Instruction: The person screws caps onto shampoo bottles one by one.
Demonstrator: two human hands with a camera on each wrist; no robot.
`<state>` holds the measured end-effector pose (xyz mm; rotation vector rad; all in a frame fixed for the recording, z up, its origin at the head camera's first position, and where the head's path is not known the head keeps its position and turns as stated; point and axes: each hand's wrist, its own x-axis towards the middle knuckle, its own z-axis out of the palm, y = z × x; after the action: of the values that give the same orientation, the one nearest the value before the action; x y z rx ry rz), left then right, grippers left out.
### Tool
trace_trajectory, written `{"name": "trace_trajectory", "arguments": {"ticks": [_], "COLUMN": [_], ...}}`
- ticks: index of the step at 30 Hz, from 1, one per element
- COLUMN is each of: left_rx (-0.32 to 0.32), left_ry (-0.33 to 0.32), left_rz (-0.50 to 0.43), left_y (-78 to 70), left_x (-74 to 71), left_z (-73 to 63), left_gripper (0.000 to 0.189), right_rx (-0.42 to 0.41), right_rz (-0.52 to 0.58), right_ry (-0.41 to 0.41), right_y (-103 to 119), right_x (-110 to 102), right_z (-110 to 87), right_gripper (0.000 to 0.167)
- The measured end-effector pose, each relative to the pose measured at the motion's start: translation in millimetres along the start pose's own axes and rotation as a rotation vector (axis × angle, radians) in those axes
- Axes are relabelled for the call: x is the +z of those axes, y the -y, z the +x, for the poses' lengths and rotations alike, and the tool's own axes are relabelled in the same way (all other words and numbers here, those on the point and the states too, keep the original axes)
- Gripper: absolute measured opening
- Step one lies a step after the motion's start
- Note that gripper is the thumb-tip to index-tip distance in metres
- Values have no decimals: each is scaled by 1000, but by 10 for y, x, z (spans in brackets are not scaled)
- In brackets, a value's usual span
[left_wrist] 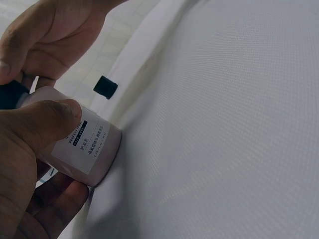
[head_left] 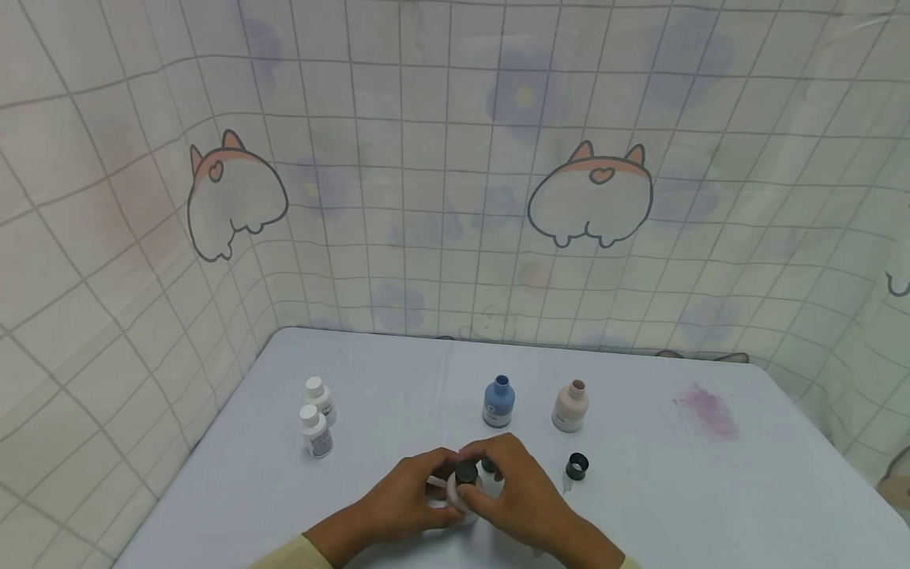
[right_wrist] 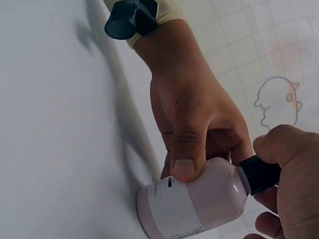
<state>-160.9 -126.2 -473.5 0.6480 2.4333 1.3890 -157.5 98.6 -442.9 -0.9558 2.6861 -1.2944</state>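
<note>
The pink bottle (right_wrist: 214, 194) held between the two hands serves as the landmark here. The left hand (head_left: 415, 494) wraps its body, thumb across the label and fingers round the far side, while the right hand (head_left: 515, 490) pinches the black cap (head_left: 466, 472) at its neck. Its base is close to the tabletop (head_left: 768, 490); whether it rests there I cannot tell. Just beyond the bottle, partly hidden by the right hand, lies a second cap (head_left: 489, 465); to its right is a loose cap (head_left: 577, 466). Farther beyond it stand the blue bottle (head_left: 499, 405) and, more to the right, the pale bottle (head_left: 570, 408), both with uncovered necks. Well to its left are two white bottles (head_left: 317, 435), capped. The likeliest trouble is the body turning along with the cap if the left hand's hold is too light on what looks like a smooth surface. Squeezing too hard could force out any contents were the cap loose, and a crooked turn might jam it. A right-hand elbow or sleeve swinging wide could knock the loose cap, and a long forward reach could tip either uncovered bottle.
</note>
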Motion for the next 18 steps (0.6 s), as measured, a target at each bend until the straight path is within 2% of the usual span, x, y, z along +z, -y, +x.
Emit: {"name": "trace_trajectory", "arguments": {"ticks": [4,8,13,18], "left_rx": [7,19,9,21], "left_ry": [-1,0,4,4], "left_rz": [3,-18,-28,-17], "left_y": [2,9,8,15], "left_x": [4,11,6,5], "left_z": [0,0,-3,7], "left_gripper": [54,54,55,55], "right_rx": [-29,-52,-17,-31], "right_rz": [9,15,-22,-24], "right_ry": [13,14,0,7], "right_y": [-11,-26,-14,3], "right_x": [-5,6,8,-12], "right_z": [3,-1,-6,1], "right_gripper": [46,44,35,42]}}
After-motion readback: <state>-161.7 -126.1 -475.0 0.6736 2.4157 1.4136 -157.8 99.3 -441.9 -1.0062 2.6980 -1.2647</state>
